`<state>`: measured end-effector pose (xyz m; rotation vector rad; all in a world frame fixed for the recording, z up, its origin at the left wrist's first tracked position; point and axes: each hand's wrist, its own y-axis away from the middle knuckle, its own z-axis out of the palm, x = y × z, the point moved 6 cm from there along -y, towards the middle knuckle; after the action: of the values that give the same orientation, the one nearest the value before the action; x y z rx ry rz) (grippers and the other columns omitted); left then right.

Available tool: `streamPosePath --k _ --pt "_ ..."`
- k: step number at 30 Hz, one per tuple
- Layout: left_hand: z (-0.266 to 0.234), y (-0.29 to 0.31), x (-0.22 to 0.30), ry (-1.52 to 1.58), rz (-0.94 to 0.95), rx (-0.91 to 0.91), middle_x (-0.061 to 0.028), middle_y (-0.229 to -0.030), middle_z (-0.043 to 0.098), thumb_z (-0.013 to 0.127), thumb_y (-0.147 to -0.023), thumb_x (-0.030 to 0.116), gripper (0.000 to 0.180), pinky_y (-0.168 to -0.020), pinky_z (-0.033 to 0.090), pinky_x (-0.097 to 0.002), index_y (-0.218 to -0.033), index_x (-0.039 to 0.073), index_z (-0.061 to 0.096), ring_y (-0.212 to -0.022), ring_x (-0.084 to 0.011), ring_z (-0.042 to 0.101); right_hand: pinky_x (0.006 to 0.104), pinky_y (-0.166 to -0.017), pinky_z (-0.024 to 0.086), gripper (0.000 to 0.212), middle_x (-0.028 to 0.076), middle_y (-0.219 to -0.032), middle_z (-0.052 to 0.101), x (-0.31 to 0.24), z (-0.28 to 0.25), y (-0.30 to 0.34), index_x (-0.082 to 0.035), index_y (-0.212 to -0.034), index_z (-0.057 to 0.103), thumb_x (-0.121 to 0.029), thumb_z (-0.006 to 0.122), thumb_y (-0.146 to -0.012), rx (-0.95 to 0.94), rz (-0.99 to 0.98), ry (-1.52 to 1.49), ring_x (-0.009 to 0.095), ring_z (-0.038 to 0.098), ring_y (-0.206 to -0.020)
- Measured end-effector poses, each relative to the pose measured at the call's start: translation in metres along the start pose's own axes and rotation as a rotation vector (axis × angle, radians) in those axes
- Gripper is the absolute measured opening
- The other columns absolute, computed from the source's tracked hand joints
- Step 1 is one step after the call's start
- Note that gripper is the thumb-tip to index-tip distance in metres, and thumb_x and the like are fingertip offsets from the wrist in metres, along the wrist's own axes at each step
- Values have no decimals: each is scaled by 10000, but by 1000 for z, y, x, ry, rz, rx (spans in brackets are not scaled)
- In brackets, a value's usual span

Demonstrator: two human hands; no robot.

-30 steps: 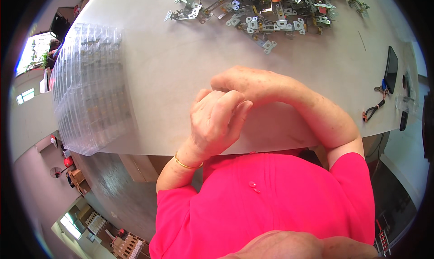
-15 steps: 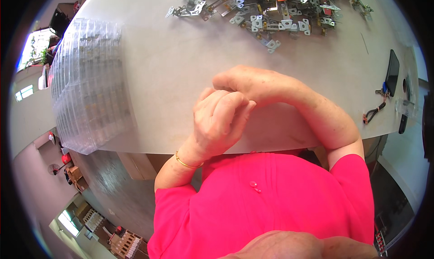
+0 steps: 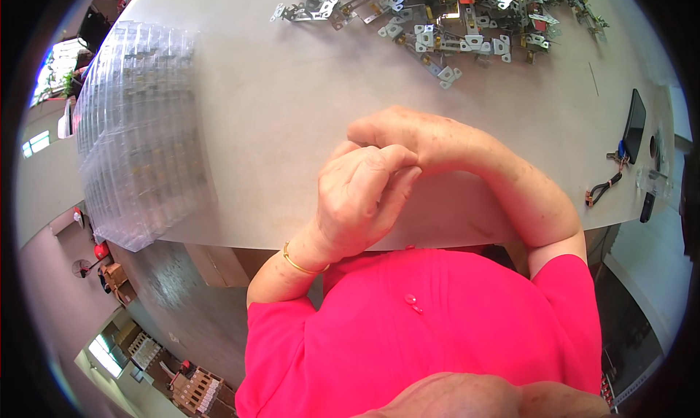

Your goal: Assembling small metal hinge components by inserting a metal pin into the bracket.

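At the centre of the frame the left hand and right hand meet over the grey counter, fingers curled and pressed together. Whether either grip holds anything cannot be told; the fingers hide whatever lies between them. The nearest loose things, a pile of small metal brackets, lie well apart at the top of the frame. A stack of clear plastic trays sits at the left.
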<state>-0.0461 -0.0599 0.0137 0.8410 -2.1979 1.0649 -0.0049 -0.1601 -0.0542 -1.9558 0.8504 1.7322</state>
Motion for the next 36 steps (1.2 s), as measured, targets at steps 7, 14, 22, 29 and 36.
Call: streamPosePath --k 7,14,22,29,36 --pt "-4 7 -3 -4 12 96 4 -774 617 865 -778 -11 366 -563 371 -280 -1021 51 599 -552 -113 439 413 -677 523 276 151 -906 744 -10 -2 -3 12 -948 670 -250 686 -862 -36 242 109 273 705 -816" --pt "-9 3 -7 -37 33 103 7 -785 569 893 -761 16 419 -552 358 -268 -1033 60 576 -569 -107 403 403 -639 443 196 135 -773 628 -12 -4 -3 0 -924 581 -144 665 -821 -25 191 -74 230 570 -719" --pt "-36 -19 -22 -13 -193 149 -44 -793 625 814 -830 13 247 -584 459 -314 -975 18 615 -625 -151 595 315 -579 508 187 68 -786 701 -12 -5 -1 -18 -970 667 -184 606 -908 -121 274 -217 143 648 -678" --pt "-67 -94 -82 -171 -203 322 -84 -838 644 718 -922 33 91 -633 509 -317 -928 12 630 -679 -172 616 258 -503 436 220 17 -701 614 -16 -10 2 -26 -979 658 -242 631 -1006 -193 337 -401 88 563 -570" --pt "-52 -124 -127 -338 -319 176 -108 -966 674 756 -933 232 274 -745 531 -340 -1053 -5 689 -830 -193 646 249 -480 418 199 32 -698 621 -12 -16 6 -8 -999 656 -207 642 -1001 -194 337 -632 90 540 -515"
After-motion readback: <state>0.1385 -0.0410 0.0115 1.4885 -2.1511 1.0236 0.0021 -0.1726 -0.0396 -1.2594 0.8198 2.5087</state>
